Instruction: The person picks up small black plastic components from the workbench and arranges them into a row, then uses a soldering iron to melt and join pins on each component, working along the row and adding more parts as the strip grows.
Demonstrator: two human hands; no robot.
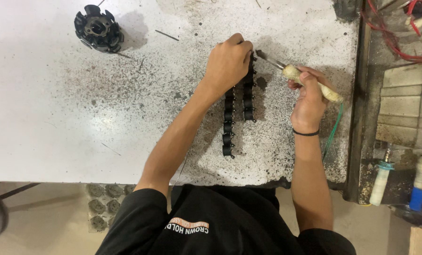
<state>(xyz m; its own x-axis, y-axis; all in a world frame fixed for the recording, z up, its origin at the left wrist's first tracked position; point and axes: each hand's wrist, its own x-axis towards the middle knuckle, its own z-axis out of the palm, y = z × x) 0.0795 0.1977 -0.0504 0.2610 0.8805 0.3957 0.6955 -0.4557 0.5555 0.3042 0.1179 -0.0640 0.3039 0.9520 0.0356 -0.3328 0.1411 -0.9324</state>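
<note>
Pinching under left hand (227,63) grip: 2 black coil strips (239,111), soldering iron (305,80) alongside.

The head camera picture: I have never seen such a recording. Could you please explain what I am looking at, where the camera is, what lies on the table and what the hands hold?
There is no machine here. A person works with two bare hands, and the single picture comes from a camera worn on the person's head, looking down.

The surface is a white worktable, stained with dark specks. On it lie two rows of small black coil bobbins, side by side. The left hand presses on the top end of these rows. The right hand grips a soldering iron with a pale wrapped handle; its dark tip points toward the bobbins, and a green cord hangs from it.

At the top left stands a round black stator core, untouched. On the right there is a cluttered bench with red wires.
</note>
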